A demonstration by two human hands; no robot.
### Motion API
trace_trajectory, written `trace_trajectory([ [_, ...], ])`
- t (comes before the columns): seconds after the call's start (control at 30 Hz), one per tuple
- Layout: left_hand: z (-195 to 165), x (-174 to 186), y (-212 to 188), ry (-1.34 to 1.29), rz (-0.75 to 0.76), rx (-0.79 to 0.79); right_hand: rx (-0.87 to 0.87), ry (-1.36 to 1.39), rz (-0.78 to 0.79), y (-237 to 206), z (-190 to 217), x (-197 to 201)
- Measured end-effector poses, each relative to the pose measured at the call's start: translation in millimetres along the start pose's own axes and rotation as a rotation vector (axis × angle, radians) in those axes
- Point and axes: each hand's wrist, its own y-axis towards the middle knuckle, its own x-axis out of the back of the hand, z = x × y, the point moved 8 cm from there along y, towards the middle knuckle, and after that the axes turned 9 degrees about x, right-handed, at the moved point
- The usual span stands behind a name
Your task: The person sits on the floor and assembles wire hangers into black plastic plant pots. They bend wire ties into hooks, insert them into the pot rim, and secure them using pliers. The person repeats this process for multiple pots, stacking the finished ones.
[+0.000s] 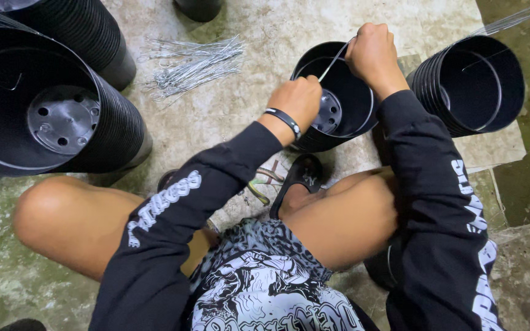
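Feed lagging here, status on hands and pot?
Both hands, left hand and right hand, closed on wire over black pot. Loose wires lie aside, nothing blocking.

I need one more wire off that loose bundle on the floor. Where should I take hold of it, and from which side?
Probably best to pinch a wire in the wire bundle at its right end, where the strands fan apart and single ones stand clear. Come in from the right, the side nearest the left hand at the black pot. At the left end the strands look tangled, so a grip there could drag several along.
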Motion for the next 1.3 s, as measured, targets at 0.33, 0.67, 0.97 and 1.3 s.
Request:
trace_trajectory([
  [0.33, 4, -14, 7, -0.010, -0.002, 0.010, -0.057, 0.013, 0.011, -5, -14, 4],
  [0.67, 14, 4, -1, -0.076, 0.102, 0.009, -0.013, -0.013, -0.039, 1, -11, 3],
  [0.97, 53, 102, -8, 0.104, -0.027, -0.002, -0.227, -0.046, 0.272, -5, -19, 5],
  [1.3, 71, 242, -68, -0.744, -0.265, -0.184, 0.044, 0.215, 0.951, -74, 103, 5],
])
